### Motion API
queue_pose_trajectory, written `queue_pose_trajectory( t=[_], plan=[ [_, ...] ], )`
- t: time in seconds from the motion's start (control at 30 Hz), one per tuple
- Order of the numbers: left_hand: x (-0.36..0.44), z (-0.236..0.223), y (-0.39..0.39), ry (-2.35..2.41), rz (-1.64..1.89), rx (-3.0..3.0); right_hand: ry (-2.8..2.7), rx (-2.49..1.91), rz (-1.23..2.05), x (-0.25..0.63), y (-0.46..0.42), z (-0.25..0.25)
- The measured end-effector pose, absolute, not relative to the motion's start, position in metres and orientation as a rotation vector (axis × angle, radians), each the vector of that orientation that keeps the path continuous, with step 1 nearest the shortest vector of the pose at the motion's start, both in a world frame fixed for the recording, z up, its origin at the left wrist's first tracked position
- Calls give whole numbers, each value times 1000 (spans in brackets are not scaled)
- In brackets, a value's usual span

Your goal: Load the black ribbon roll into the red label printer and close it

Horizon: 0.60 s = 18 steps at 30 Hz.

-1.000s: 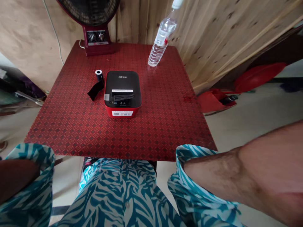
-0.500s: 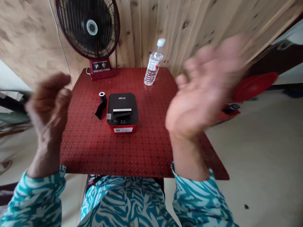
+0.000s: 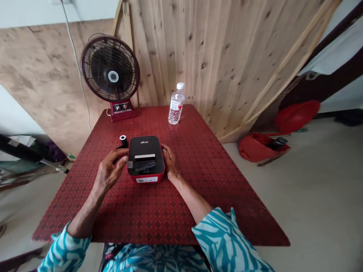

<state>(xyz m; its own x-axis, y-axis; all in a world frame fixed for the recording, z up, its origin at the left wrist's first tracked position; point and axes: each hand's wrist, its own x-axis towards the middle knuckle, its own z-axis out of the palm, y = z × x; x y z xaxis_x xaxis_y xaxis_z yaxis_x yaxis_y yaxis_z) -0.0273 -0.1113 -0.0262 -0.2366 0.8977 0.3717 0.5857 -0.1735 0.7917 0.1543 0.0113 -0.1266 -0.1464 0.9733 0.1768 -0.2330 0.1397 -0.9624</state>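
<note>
A black-and-red label printer (image 3: 146,156) sits in the middle of the table, with a white label strip on its lid. My left hand (image 3: 109,168) presses its curled fingers against the printer's left side. My right hand (image 3: 170,162) cups the opposite side. Just beyond my left fingers stands a small roll of black ribbon (image 3: 123,140) with a white core. Its loose tail is mostly hidden behind my left hand.
The red patterned table (image 3: 215,189) stands against a pine-plank wall (image 3: 215,56). A desk fan (image 3: 111,73) and a water bottle (image 3: 176,104) stand at its back edge. A red bag (image 3: 256,147) and a red round object (image 3: 296,116) lie on the floor at right.
Both hands have come down from raised, blurred positions to the printer's sides. The view has tilted upward, showing more of the wall and fan. The printer and roll appear unmoved.
</note>
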Motion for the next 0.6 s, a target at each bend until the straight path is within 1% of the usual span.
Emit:
queue_pose_trajectory(
  t=[0.1, 0.17, 0.33, 0.6],
  plan=[
    [-33, -40, -110, 1726, 1449, 1333, -1275, -838, 1288, 154, 12, -127],
    [-32, -47, -109, 1634, 1475, 1194, -1292, -828, 1283, 154, 13, -127],
    [-23, -50, -106, 1457, 1503, 1000, -1305, -827, 1290, 155, 13, -128],
    [-28, -53, -98, 1398, 1437, 878, -1267, -805, 1332, 156, 11, -123]
  ],
)
